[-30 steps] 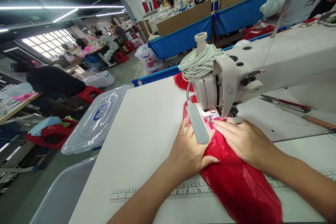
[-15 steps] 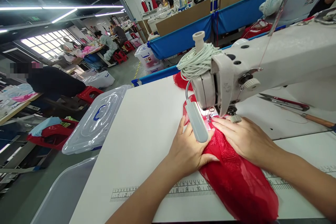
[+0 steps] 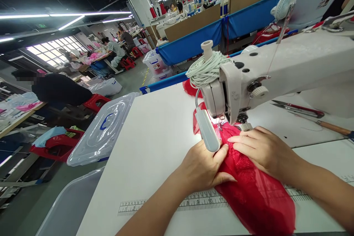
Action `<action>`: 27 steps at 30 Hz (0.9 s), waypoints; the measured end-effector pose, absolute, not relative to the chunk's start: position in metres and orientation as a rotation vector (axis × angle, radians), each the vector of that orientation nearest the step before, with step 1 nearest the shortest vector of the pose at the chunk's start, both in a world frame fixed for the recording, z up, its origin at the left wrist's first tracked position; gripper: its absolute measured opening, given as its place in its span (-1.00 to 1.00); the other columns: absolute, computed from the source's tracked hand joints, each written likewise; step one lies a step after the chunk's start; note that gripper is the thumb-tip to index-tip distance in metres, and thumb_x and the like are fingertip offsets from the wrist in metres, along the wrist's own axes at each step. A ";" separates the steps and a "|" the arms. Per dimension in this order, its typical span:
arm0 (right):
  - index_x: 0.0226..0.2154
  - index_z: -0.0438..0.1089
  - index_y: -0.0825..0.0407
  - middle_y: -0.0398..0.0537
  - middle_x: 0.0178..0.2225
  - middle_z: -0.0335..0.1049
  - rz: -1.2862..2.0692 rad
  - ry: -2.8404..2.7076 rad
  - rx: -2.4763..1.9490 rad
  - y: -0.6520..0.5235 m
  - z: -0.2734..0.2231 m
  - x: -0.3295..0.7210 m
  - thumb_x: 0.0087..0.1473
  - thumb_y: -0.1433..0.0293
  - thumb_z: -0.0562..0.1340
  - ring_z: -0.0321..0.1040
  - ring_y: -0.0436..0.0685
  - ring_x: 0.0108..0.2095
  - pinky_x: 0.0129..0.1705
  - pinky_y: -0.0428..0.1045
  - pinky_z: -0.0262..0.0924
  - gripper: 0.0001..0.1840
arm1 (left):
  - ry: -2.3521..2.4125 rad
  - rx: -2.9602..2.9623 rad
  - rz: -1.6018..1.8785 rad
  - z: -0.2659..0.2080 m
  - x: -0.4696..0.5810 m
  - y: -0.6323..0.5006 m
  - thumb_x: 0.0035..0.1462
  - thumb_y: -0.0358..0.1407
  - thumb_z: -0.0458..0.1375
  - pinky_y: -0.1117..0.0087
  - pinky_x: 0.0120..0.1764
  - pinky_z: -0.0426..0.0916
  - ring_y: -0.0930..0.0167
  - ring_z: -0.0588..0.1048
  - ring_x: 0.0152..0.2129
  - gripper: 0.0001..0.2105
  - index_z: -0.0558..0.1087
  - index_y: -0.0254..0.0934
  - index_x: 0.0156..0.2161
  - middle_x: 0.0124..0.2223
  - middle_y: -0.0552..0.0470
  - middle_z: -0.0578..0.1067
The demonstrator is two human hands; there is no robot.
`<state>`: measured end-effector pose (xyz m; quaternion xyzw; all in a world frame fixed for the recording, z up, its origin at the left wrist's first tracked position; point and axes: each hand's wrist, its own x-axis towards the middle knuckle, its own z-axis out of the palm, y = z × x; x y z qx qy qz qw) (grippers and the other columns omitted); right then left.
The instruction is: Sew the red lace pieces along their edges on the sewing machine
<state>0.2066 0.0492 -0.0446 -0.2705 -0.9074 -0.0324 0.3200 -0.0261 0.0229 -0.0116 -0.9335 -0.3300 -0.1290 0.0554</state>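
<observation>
Red sheer fabric with lace (image 3: 257,191) runs from under the presser foot (image 3: 219,126) of a white sewing machine (image 3: 243,81) down to the table's near edge. On its left side rests my left hand (image 3: 203,164), thumb and index finger apart on the cloth; the other fingertips are partly hidden behind the grey lamp (image 3: 207,129). My right hand (image 3: 261,151) lies on the fabric just right of the needle area, fingers extended and slightly bent, pressing the cloth down. More red fabric shows behind the lamp.
A printed ruler (image 3: 155,206) crosses the white table (image 3: 155,136). Scissors (image 3: 298,108) and a wooden-handled tool (image 3: 332,127) lie right of the needle. A clear lidded box (image 3: 105,129) stands left of the table. Green cord (image 3: 206,68) is coiled on the machine head.
Both hands have shifted slightly back toward me. My left fingers, earlier spread beside the lamp, are drawn in lower. More red lace shows beside the presser foot.
</observation>
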 end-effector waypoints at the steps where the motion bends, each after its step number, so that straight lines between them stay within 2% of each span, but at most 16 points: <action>1: -0.26 0.47 0.03 -0.01 -0.15 0.56 -0.090 -2.381 -0.721 0.049 -0.045 0.206 0.30 0.57 -0.02 0.33 0.15 -0.19 -0.18 0.09 0.15 -0.63 | -1.007 -2.824 -0.400 -0.011 -0.025 0.022 0.33 0.21 -0.42 0.27 -0.34 0.42 0.29 0.50 -0.41 -0.16 0.46 -0.45 0.05 -0.13 -0.24 0.54; 5: -0.29 0.48 0.05 0.03 -0.15 0.56 -0.110 -2.377 -0.715 0.050 -0.047 0.206 0.25 0.61 -0.01 0.33 0.15 -0.18 -0.17 0.10 0.18 -0.63 | -1.005 -2.795 -0.427 -0.011 -0.025 0.020 0.34 0.20 -0.41 0.26 -0.31 0.44 0.28 0.52 -0.40 -0.18 0.45 -0.45 0.06 -0.09 -0.26 0.55; 8: -0.28 0.48 0.07 0.03 -0.17 0.56 -0.111 -2.370 -0.703 0.050 -0.048 0.206 0.23 0.61 0.00 0.33 0.16 -0.17 -0.19 0.10 0.20 -0.64 | -1.012 -2.779 -0.403 -0.012 -0.027 0.020 0.33 0.22 -0.40 0.21 -0.21 0.45 0.20 0.54 -0.23 -0.17 0.44 -0.45 0.09 0.03 -0.34 0.51; 11: -0.28 0.49 0.06 0.02 -0.18 0.56 -0.120 -2.366 -0.723 0.050 -0.049 0.206 0.20 0.63 0.00 0.33 0.15 -0.20 -0.21 0.10 0.20 -0.63 | -1.045 -2.768 -0.342 -0.015 -0.029 0.019 0.31 0.23 -0.39 0.16 -0.12 0.44 0.16 0.51 -0.10 -0.16 0.41 -0.43 0.14 0.07 -0.35 0.49; 16: -0.33 0.46 0.03 0.00 -0.21 0.56 -0.134 -2.350 -0.738 0.051 -0.047 0.205 0.19 0.64 0.00 0.29 0.14 -0.26 -0.22 0.07 0.16 -0.63 | -1.036 -2.726 -0.327 -0.020 -0.031 0.018 0.29 0.26 -0.33 0.12 -0.07 0.41 0.15 0.48 -0.09 -0.17 0.39 -0.43 0.17 0.04 -0.33 0.51; 22: -0.38 0.42 0.02 -0.03 -0.23 0.55 -0.121 -2.341 -0.738 0.053 -0.046 0.206 0.18 0.66 -0.01 0.23 0.13 -0.31 -0.22 0.05 0.09 -0.63 | -1.003 -2.681 -0.399 -0.020 -0.030 0.017 0.33 0.20 -0.35 0.14 -0.04 0.40 0.18 0.49 -0.11 -0.19 0.43 -0.44 0.14 0.03 -0.28 0.53; 27: -0.45 0.40 0.03 -0.03 -0.26 0.54 -0.140 -2.343 -0.771 0.054 -0.043 0.206 0.19 0.65 0.01 0.19 0.10 -0.36 -0.27 0.04 0.05 -0.64 | -1.009 -2.677 -0.329 -0.019 -0.029 0.017 0.31 0.23 -0.21 0.13 -0.01 0.40 0.17 0.48 -0.08 -0.24 0.42 -0.41 0.16 0.07 -0.27 0.51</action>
